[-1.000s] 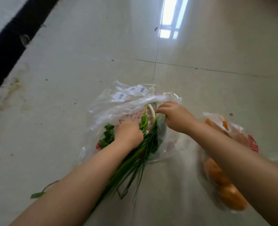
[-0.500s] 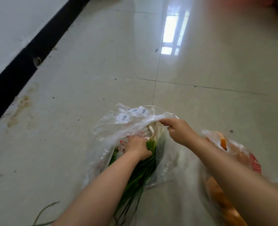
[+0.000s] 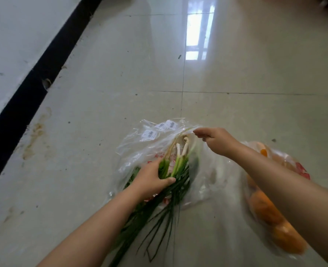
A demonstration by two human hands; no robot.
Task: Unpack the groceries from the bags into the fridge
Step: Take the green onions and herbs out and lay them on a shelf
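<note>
Floor (image 3: 236, 116): pale glossy tiles, stained near the black skirting (image 3: 34, 87).
Clear bag (image 3: 140, 149): lying on the floor, mouth lifted, barcode labels (image 3: 160, 129) on top.
Second bag (image 3: 271, 209): to the right, holding orange fruit, partly behind the right forearm.
Spring onions (image 3: 171, 182): white ends inside the clear bag, green tips trailing out onto the floor.
Left hand (image 3: 151, 180): grip clamped on the spring onions.
Right hand (image 3: 217, 141): grip pinching the clear bag's edge.

A glossy pale tiled floor (image 3: 236, 78) carries two bags: a clear bag of greens (image 3: 140, 143) at lower centre, a bag of oranges (image 3: 294, 245) lower right.
</note>
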